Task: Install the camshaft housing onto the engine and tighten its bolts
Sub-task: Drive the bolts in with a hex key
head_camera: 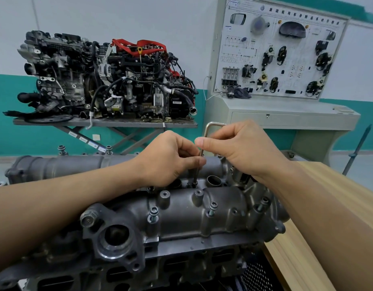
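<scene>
Your left hand pinches the lower shaft of the L-shaped steel hex key; your right hand curls round its upper bend. The key stands upright in a bolt mid-top of the grey cast-metal camshaft housing, which sits on the dark engine block.
</scene>
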Motion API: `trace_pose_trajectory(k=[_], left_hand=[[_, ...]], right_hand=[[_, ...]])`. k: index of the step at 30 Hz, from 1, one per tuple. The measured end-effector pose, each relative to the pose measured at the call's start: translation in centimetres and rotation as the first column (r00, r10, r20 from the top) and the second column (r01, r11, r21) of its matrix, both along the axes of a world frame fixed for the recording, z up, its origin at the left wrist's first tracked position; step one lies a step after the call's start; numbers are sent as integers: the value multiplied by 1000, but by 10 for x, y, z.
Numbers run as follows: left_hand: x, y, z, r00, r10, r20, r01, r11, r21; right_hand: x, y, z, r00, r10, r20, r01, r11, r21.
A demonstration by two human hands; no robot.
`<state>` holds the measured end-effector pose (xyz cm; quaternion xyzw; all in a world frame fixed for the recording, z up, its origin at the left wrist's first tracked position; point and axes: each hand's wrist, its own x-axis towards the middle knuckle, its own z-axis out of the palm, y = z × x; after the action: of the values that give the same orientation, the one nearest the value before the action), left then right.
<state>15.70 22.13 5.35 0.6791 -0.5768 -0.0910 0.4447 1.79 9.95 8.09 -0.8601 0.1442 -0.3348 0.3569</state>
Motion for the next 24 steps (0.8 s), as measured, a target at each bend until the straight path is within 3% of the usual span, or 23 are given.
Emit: trace_pose_trajectory(k=[3,7,10,14,19,24], left_hand=[[-2,3,1,999,0,39,-1,1000,24],[-2,6,0,1000,-17,-26,19,998,60],[-4,7,0,998,-55,-14,56,992,115],[-2,6,-1,998,-65,24,62,992,109],[1,1,-2,996,-43,-81,43,999,-10],[2,1,-2,996,-73,-60,75,997,27]], right_hand=[[-4,-5,-1,996,-41,82,36,997,67],[-7,-3,2,976,150,-158,-153,988,-4],[-3,-3,2,966,235,-112,-235,972,13],[-1,-5,1,982,172,-83,-170,985,35],[-2,-5,0,996,70,-55,-69,997,23],[-1,-4,0,978,161,-135,-152,986,70]])
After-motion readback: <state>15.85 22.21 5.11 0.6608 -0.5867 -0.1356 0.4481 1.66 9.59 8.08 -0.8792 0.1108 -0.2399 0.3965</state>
